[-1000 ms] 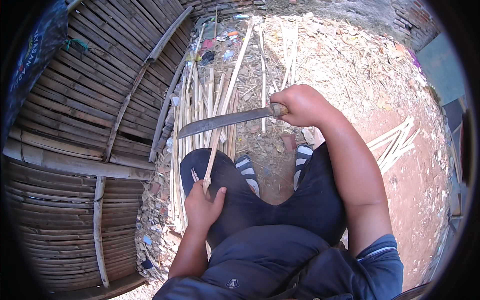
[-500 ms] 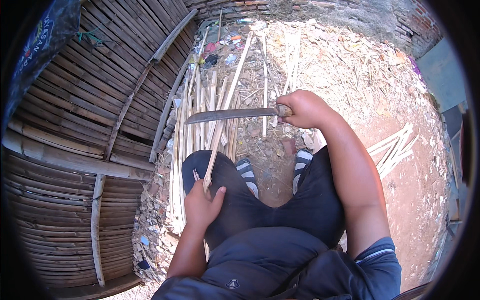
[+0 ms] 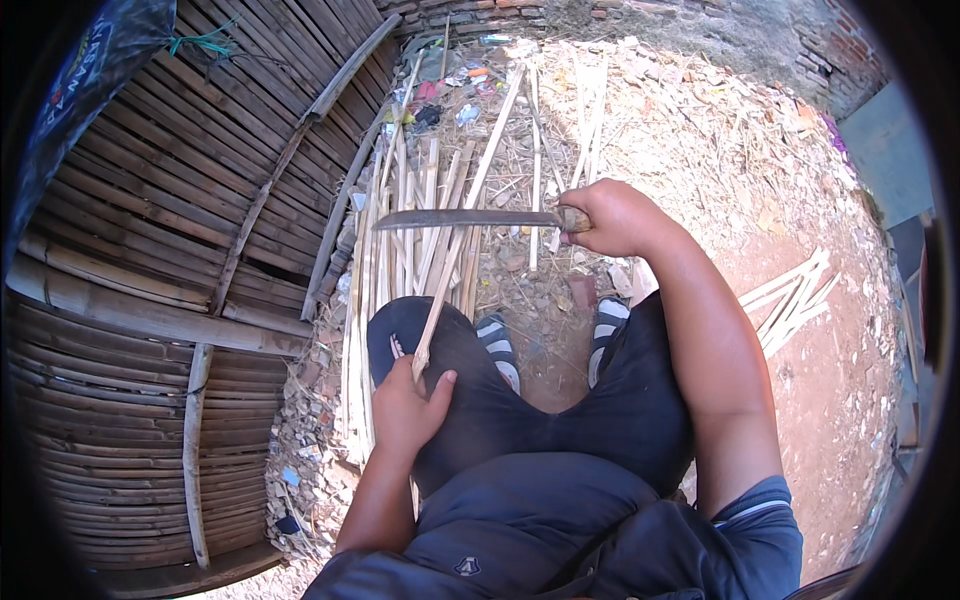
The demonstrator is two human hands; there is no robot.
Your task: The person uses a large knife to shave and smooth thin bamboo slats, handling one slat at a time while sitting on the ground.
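Bamboo strip [image 3: 455,260] | head view: near end pinched in left hand [image 3: 405,410] on knee, far end reaching the slat pile [image 3: 400,220] | right hand [image 3: 615,218] fisted on machete [image 3: 465,219] crossing above | probably light, springy, splintery; best held low.

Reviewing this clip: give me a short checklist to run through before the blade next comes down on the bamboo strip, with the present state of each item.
1. Right hand closed around the handle of the long knife: ok.
2. Left hand gripping the bamboo strip at its near end, on the left knee: ok.
3. Left-hand fingers away from the blade, which sits farther up the strip: ok.
4. Blade touching the strip or just above it: cannot tell.
5. Feet in striped sandals on the ground beneath the strip, close to the cutting line: not ok.
6. Strip's far end resting among the pile of split bamboo: ok.
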